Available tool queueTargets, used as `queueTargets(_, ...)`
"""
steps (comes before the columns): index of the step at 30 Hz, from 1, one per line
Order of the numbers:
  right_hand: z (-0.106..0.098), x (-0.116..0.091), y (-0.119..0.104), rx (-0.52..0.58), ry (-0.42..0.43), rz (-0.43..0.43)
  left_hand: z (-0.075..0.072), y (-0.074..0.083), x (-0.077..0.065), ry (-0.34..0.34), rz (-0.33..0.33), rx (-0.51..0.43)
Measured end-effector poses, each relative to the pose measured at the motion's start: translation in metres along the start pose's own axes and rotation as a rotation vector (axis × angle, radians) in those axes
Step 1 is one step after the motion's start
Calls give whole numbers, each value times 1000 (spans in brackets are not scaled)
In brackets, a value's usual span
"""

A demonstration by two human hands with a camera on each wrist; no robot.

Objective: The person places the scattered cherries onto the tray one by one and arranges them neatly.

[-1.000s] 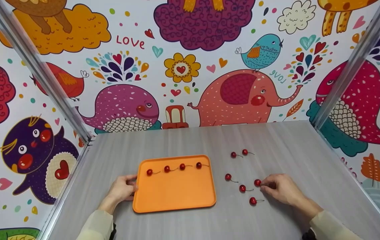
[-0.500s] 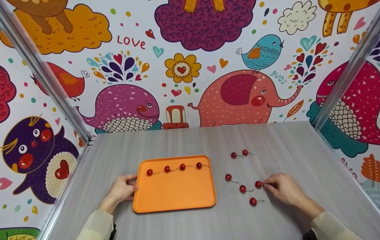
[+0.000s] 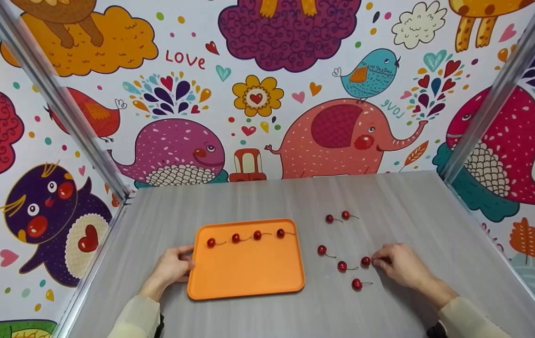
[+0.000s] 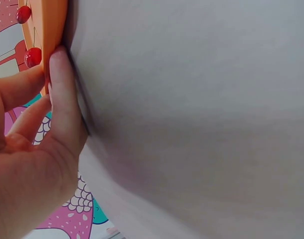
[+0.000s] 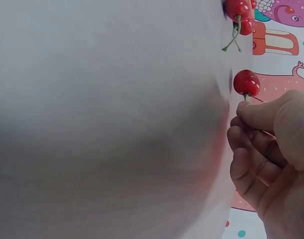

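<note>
Four cherries (image 3: 257,235) line the tray (image 3: 246,274) at twelve o'clock, stems (image 3: 266,234) toward three. My left grip (image 3: 171,266) pinches its nine o'clock edge, probably steadying it; beyond three, my right grip (image 3: 401,265) pinches another cherry (image 3: 366,261) by its stem (image 5: 245,96), likely avoiding bruises.

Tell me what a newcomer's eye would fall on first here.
Likely the orange tray on the gray table, with four red cherries lined up toward its far side and the left hand gripping its left edge. Next, the right hand, pinching another cherry by its stem, right of the tray. Behind, the cartoon wall with its coral elephant.
</note>
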State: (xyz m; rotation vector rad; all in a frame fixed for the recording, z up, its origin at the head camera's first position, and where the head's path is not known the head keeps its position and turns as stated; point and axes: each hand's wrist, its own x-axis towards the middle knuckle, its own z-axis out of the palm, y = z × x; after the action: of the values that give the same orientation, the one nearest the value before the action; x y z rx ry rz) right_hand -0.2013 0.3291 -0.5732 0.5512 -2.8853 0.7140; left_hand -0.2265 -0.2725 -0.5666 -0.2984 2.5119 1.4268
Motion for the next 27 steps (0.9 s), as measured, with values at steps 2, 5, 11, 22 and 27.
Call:
queueTargets(2,-1,2,-3,22,-14,9,0,0,0,2,-3,1)
queueTargets(5,-1,6,-9,58,-45,40,0,1,0,3,-3,5)
queueTargets(11,2,16,-21,96,-20,-19,0,0,0,4,-2,10)
queueTargets(22,13,38,-47,122,28,-169,0,0,-2,-3,4,-4)
queueTargets(27,18,49,-61,150,8,-211,-1,0,-2,-11,1,-14)
